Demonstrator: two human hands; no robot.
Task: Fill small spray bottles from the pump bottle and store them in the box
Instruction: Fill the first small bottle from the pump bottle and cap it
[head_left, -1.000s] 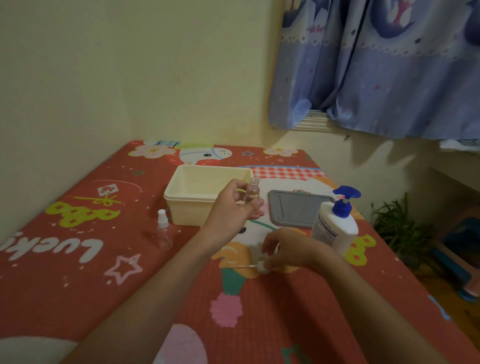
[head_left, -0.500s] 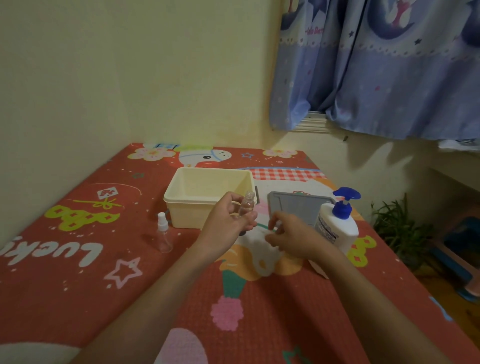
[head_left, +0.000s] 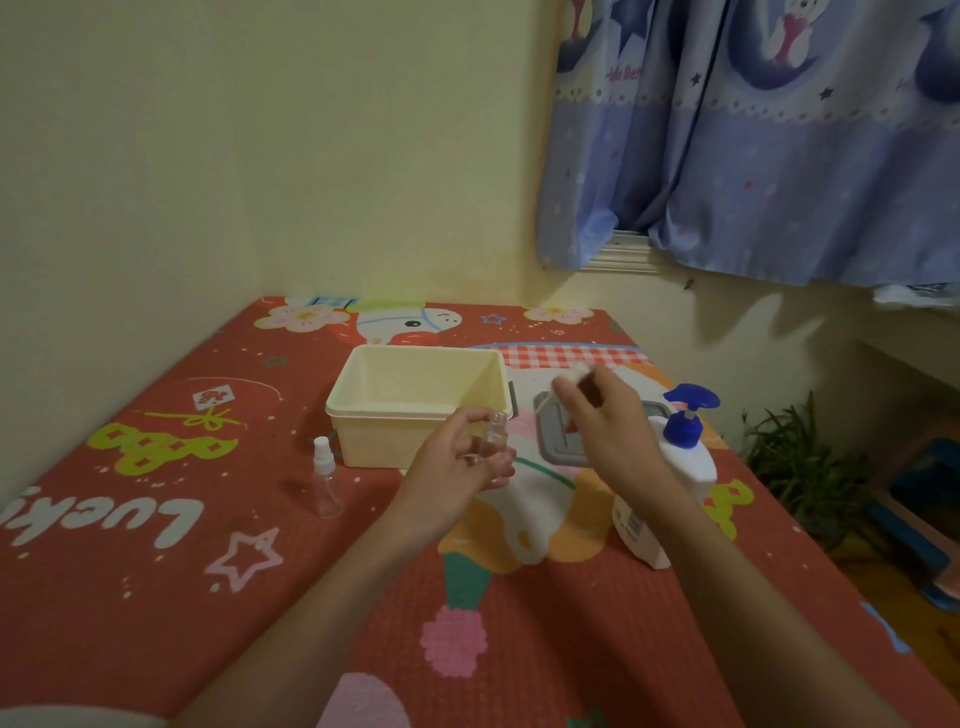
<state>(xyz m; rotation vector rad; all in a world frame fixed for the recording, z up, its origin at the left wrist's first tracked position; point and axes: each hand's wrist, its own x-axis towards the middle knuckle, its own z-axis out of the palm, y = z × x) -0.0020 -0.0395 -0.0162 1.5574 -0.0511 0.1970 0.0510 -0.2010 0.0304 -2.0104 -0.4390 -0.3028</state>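
While the left hand (head_left: 457, 462) pinches the open small bottle (head_left: 493, 439) just before the box (head_left: 415, 400), the right hand (head_left: 597, 415) grips its spray cap (head_left: 579, 371) above; a tilt risks spilling.

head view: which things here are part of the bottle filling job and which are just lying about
Job: small open bottle in left hand; spray cap in right hand; capped spray bottle; pump bottle; box; grey lid.
Lying about: plant; curtain.

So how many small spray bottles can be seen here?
2. One small bottle, without its spray top, is held in the left hand. The other stands capped on the mat, left of the box. None shows inside the box.
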